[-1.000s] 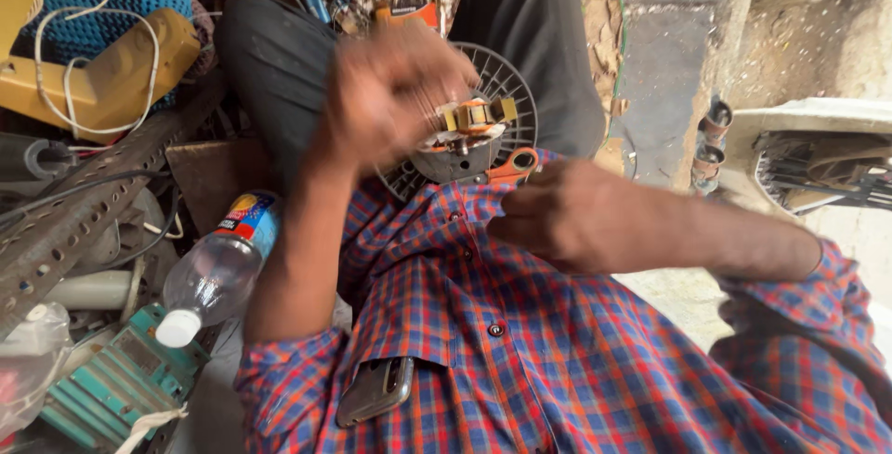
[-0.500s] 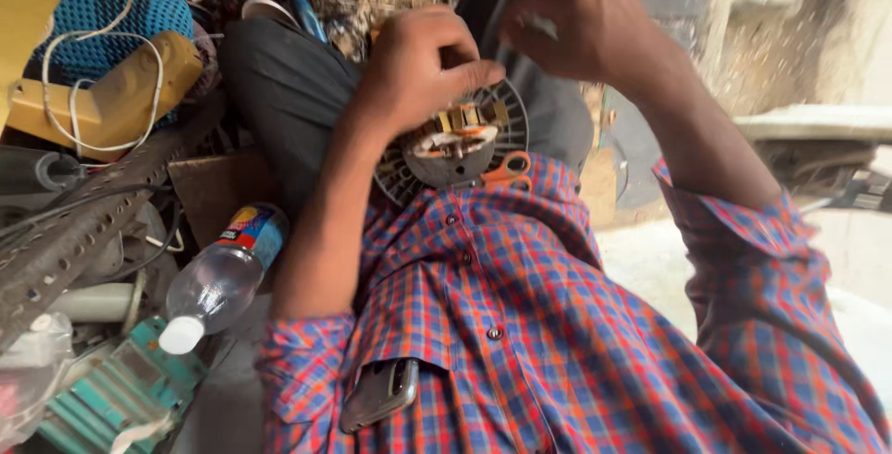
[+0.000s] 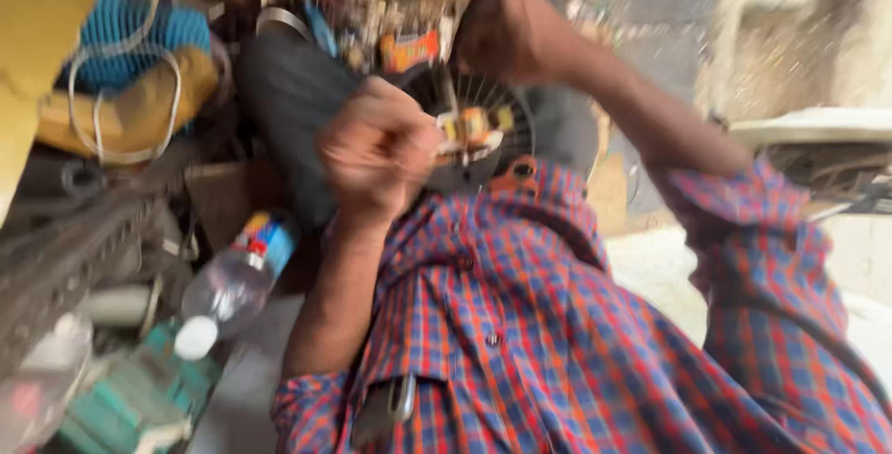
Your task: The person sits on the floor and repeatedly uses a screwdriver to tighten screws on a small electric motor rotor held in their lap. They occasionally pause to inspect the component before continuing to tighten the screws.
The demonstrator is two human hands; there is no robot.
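Honestly, left hand [image 3: 376,152] is clamped on the round motor part [image 3: 478,129]; right hand [image 3: 506,31] is fisted above, contents too blurry. Brace it on the lap, go slow.

I wear a checked shirt [image 3: 557,352] in red, blue and orange, with small dark buttons down the front, short rolled sleeves [image 3: 311,407] and a chest pocket. My trousers [image 3: 297,101] are dark grey.

Single view from the camera on my head, looking steeply down my checked shirt [image 3: 520,342] at close range onto my lap; my hands fill the upper centre, floor clutter the left edge.
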